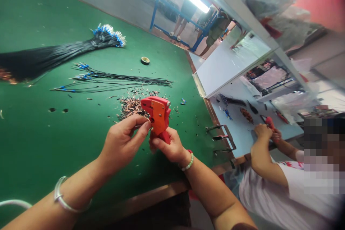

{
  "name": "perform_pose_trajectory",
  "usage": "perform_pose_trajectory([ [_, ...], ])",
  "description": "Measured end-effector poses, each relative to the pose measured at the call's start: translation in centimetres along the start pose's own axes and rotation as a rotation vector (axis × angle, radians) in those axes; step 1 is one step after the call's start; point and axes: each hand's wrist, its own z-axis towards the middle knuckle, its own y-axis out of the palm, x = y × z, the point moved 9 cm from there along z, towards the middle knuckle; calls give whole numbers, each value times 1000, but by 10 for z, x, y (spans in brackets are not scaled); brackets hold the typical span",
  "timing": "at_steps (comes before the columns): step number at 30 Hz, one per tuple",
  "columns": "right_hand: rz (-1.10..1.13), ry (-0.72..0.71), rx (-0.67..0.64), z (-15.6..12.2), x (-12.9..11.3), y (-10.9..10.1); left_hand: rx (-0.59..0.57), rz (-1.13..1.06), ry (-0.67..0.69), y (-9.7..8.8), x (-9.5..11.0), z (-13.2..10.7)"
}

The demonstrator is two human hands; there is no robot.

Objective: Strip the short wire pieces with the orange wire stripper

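At the green table [40, 133], a person holds an orange crimping tool [159, 115] up off the surface, just over a heap of copper-coloured terminals [133, 107]. It looks stiff and fairly light, with a rigid body that won't flex, and the red handle [164, 136] is the natural place to take hold, well clear of the head. The right hand [168, 146] has it there, its grip closed firmly around the handle. The left hand [122, 140] sits just beside the tool's head, its grip pinched shut on something too thin to make out from here. Black wires with blue ends [113, 79] lie loose beyond, near a thicker bundle [54, 54] and a small roll of tape [145, 60]. A co-worker's hand [262, 132] is at the next table [237, 133], near a red tool [269, 123]
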Motion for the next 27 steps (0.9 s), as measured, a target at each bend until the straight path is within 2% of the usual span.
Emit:
perform_pose_trajectory([
  [5, 10, 11, 48, 0, 2, -2, -3, -17, -37, 0, -7, 0],
  [9, 113, 25, 61, 3, -1, -5, -5, -4, -73, -1, -12, 2],
  [16, 387, -2, -49, 9, -24, -14, 27, -43, -169, -11, -22, 11],
  [20, 535, 67, -119, 9, -20, -12, 70, -52, -199, -17, -26, 13],
  [27, 474, 180, -225, 4, -9, 0, 139, -70, -197, -25, -27, 14],
])
